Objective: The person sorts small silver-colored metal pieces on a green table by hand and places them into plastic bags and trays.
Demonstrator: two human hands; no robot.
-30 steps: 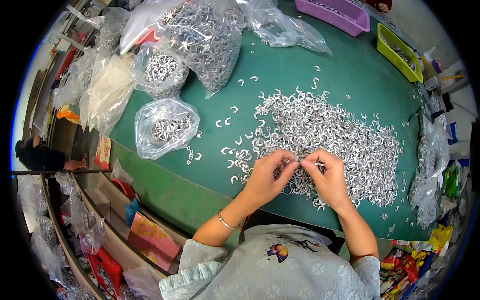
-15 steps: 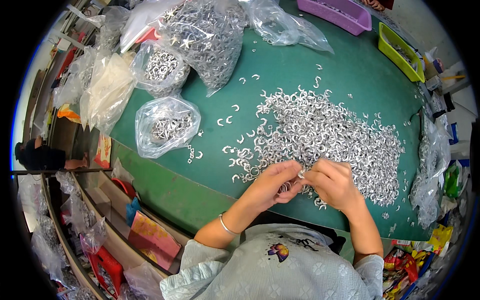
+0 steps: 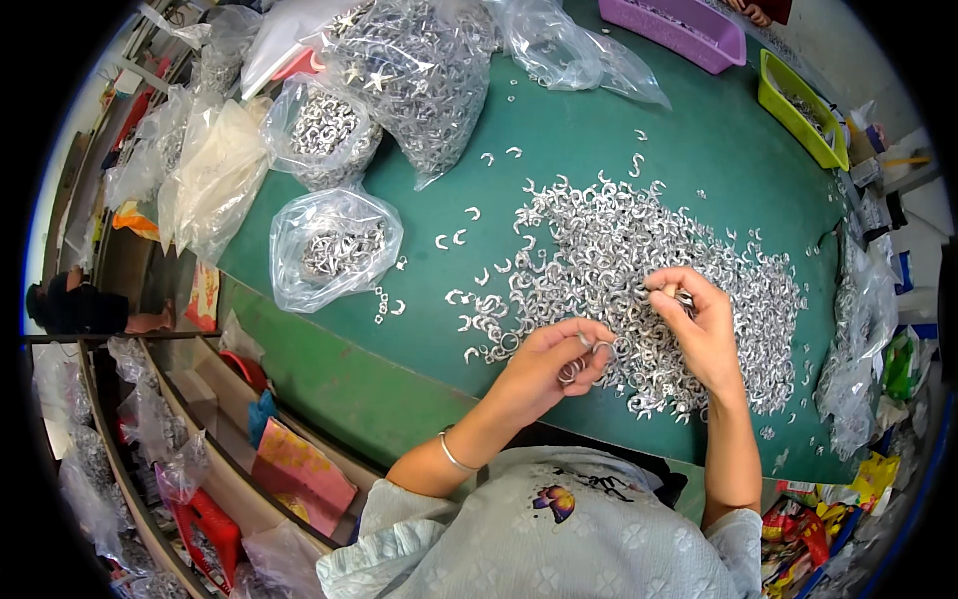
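Observation:
My left hand (image 3: 544,371) is closed around several thin silvery metal rings (image 3: 572,370) at the near edge of the pile, and part of a ring shows at its fingertips. My right hand (image 3: 704,324) is over the pile, its thumb and index finger curled towards each other. Something small and silvery shows between those fingers, but its shape is too small to name. Below both hands spreads a wide heap of C-shaped silvery metal pieces (image 3: 619,240) on the green table (image 3: 439,319).
A small open plastic bag (image 3: 294,275) of metal pieces stands left, with fuller bags (image 3: 424,110) behind it. Purple (image 3: 689,40) and lime-green (image 3: 788,115) trays are at the far right. Crumpled plastic (image 3: 853,339) lines the right edge. Another person's hand (image 3: 753,12) shows at the top.
My right hand has parted from my left and moved up and right over the heap. My left hand has stayed nearly in place with the rings.

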